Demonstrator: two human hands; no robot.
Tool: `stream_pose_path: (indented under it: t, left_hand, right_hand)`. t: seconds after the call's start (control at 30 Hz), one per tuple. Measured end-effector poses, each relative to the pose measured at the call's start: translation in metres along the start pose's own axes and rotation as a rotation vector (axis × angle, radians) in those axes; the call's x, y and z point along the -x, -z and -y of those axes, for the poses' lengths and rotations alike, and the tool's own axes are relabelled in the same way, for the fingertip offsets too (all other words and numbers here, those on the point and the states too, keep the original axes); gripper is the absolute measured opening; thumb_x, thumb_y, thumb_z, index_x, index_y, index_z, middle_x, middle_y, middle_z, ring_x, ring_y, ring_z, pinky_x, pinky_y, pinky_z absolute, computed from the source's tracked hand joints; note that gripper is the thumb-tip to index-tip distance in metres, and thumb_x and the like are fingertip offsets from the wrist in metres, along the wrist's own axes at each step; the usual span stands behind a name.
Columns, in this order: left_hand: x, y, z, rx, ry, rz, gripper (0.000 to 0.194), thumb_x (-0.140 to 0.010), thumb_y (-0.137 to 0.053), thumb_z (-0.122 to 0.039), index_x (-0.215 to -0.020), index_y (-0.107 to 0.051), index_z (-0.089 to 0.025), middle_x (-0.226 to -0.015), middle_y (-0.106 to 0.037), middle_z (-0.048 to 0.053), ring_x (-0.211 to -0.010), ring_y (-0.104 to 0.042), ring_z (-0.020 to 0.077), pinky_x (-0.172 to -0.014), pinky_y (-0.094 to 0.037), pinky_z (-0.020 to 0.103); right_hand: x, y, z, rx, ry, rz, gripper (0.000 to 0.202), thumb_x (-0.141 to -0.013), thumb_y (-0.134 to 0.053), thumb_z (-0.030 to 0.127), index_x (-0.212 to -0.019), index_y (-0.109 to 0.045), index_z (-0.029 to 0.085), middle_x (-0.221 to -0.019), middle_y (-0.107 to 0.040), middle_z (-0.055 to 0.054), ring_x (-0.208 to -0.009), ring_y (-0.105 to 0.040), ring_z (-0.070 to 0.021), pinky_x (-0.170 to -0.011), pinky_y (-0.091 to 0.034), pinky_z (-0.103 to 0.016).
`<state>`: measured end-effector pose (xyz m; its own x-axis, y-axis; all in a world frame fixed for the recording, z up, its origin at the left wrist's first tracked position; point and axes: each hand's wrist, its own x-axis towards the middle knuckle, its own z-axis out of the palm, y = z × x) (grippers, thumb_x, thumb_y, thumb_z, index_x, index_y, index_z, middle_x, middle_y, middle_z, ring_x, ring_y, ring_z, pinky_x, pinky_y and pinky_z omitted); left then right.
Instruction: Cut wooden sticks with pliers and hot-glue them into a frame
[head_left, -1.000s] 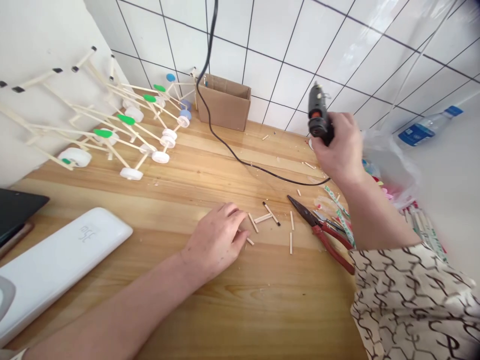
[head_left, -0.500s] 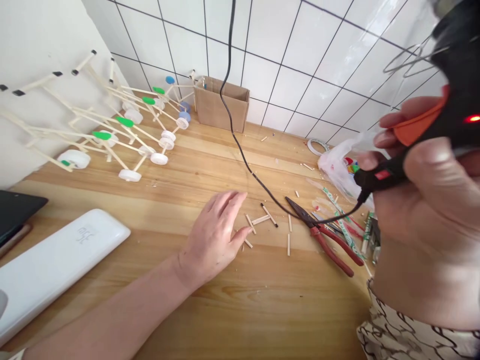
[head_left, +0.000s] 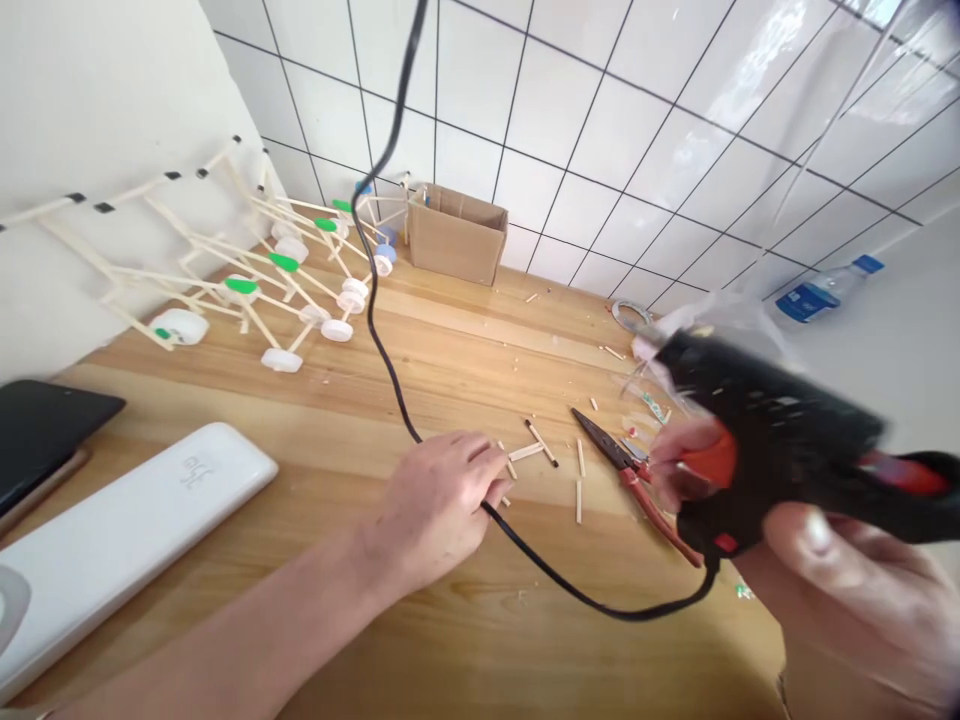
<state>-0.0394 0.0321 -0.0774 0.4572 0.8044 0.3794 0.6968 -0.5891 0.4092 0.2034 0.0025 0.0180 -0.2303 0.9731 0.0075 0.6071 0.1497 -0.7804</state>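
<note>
My right hand point(head_left: 832, 560) grips a black hot glue gun point(head_left: 772, 410) with an orange trigger, its nozzle pointing to the upper left. From the grip's base the black power cord point(head_left: 585, 600) loops across the table to my left hand point(head_left: 442, 495). The fingers of that hand are curled around the cord, which comes out beside the thumb; the fingertips are partly hidden. Just right of them lie short wooden sticks point(head_left: 527, 452), some joined into an H shape and one with black ends point(head_left: 541, 443). Red-handled pliers point(head_left: 611, 440) lie partly behind my right hand.
Stick frames with white wheels point(head_left: 281, 360) stand at the left wall. A cardboard box point(head_left: 457, 235) is against the tiles. A white power bank point(head_left: 150, 540) and dark phone point(head_left: 52, 430) lie left. A plastic bottle point(head_left: 825, 290), tape roll point(head_left: 630, 315) and plastic bag point(head_left: 742, 320) are right.
The glue gun has come down and left with my right hand, its nozzle now in view. My left hand has closed on the cord, which has shifted left.
</note>
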Motion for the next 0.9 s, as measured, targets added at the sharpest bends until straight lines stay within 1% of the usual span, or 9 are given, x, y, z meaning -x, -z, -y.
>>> stream_pose_path:
  t: [0.07,0.1,0.13,0.23,0.37,0.5,0.7,0.8,0.9]
  left_hand:
    - [-0.001,-0.003,0.001,-0.041,0.080,0.051,0.007,-0.081,-0.057,-0.018,-0.078,-0.062,-0.018,-0.078,-0.065,0.004,-0.075,-0.062,0.0190,-0.067,-0.049,0.031]
    - [-0.001,-0.005,0.001,-0.055,0.114,0.082,0.005,-0.080,-0.059,-0.020,-0.081,-0.063,-0.017,-0.082,-0.065,0.006,-0.078,-0.062,0.0207,-0.069,-0.050,0.032]
    - [-0.002,-0.007,0.002,-0.062,0.141,0.111,0.009,-0.080,-0.061,-0.023,-0.085,-0.063,-0.016,-0.086,-0.065,0.007,-0.081,-0.062,0.0222,-0.071,-0.051,0.034]
    - [-0.004,-0.013,0.004,-0.056,0.202,0.156,0.018,-0.079,-0.064,-0.028,-0.092,-0.063,-0.015,-0.091,-0.065,0.008,-0.085,-0.062,0.0238,-0.075,-0.051,0.036]
    - [-0.005,-0.019,0.006,-0.054,0.242,0.125,0.020,-0.077,-0.064,-0.030,-0.091,-0.062,-0.016,-0.092,-0.064,0.008,-0.088,-0.061,0.0245,-0.076,-0.051,0.037]
    - [-0.006,-0.021,0.006,-0.076,0.215,0.096,0.020,-0.078,-0.062,-0.031,-0.090,-0.062,-0.015,-0.092,-0.063,0.009,-0.087,-0.060,0.0254,-0.075,-0.051,0.039]
    - [-0.009,-0.021,0.004,-0.114,0.201,0.068,0.017,-0.078,-0.060,-0.031,-0.085,-0.064,-0.016,-0.085,-0.062,0.008,-0.083,-0.059,0.0247,-0.074,-0.051,0.039]
    - [-0.009,-0.021,0.004,-0.108,0.205,0.078,0.016,-0.077,-0.060,-0.031,-0.083,-0.064,-0.016,-0.084,-0.062,0.007,-0.082,-0.059,0.0241,-0.074,-0.050,0.038]
    - [-0.010,-0.021,0.004,-0.106,0.206,0.083,0.017,-0.077,-0.060,-0.030,-0.083,-0.065,-0.016,-0.082,-0.061,0.007,-0.081,-0.059,0.0248,-0.072,-0.050,0.039]
  right_hand:
    - [0.000,-0.003,-0.009,-0.167,-0.039,0.042,0.040,-0.084,-0.044,0.051,-0.120,-0.052,0.036,-0.120,-0.058,-0.009,-0.087,-0.060,-0.0292,-0.067,-0.050,-0.042]
    - [-0.001,-0.005,-0.015,-0.227,-0.068,0.069,0.035,-0.083,-0.050,0.047,-0.115,-0.056,0.033,-0.114,-0.060,-0.009,-0.087,-0.059,-0.0282,-0.069,-0.050,-0.040]
    - [-0.002,-0.007,-0.021,-0.248,-0.104,0.101,0.034,-0.082,-0.054,0.045,-0.113,-0.058,0.031,-0.109,-0.062,-0.008,-0.087,-0.058,-0.0273,-0.070,-0.049,-0.039]
    - [-0.008,-0.015,-0.040,-0.244,-0.141,0.198,0.034,-0.084,-0.052,0.046,-0.112,-0.058,0.028,-0.097,-0.063,-0.007,-0.081,-0.057,-0.0230,-0.064,-0.047,-0.033]
    - [-0.014,-0.024,-0.050,-0.146,-0.168,0.317,0.031,-0.087,-0.048,0.046,-0.101,-0.061,0.022,-0.089,-0.063,-0.005,-0.078,-0.057,-0.0202,-0.065,-0.047,-0.030]
    - [-0.017,-0.025,-0.047,-0.065,-0.170,0.319,0.029,-0.088,-0.047,0.045,-0.101,-0.062,0.025,-0.087,-0.064,-0.003,-0.076,-0.058,-0.0198,-0.063,-0.047,-0.029]
    - [-0.018,-0.026,-0.044,-0.025,-0.125,0.299,0.026,-0.087,-0.051,0.041,-0.109,-0.061,0.033,-0.093,-0.067,0.000,-0.087,-0.061,-0.0223,-0.074,-0.051,-0.032]
    - [-0.018,-0.026,-0.046,-0.016,-0.131,0.294,0.030,-0.087,-0.050,0.042,-0.115,-0.059,0.034,-0.093,-0.068,0.000,-0.086,-0.062,-0.0236,-0.073,-0.052,-0.035]
    - [-0.016,-0.026,-0.047,-0.014,-0.135,0.296,0.029,-0.087,-0.051,0.042,-0.113,-0.061,0.033,-0.095,-0.068,-0.001,-0.089,-0.062,-0.0245,-0.075,-0.052,-0.036]
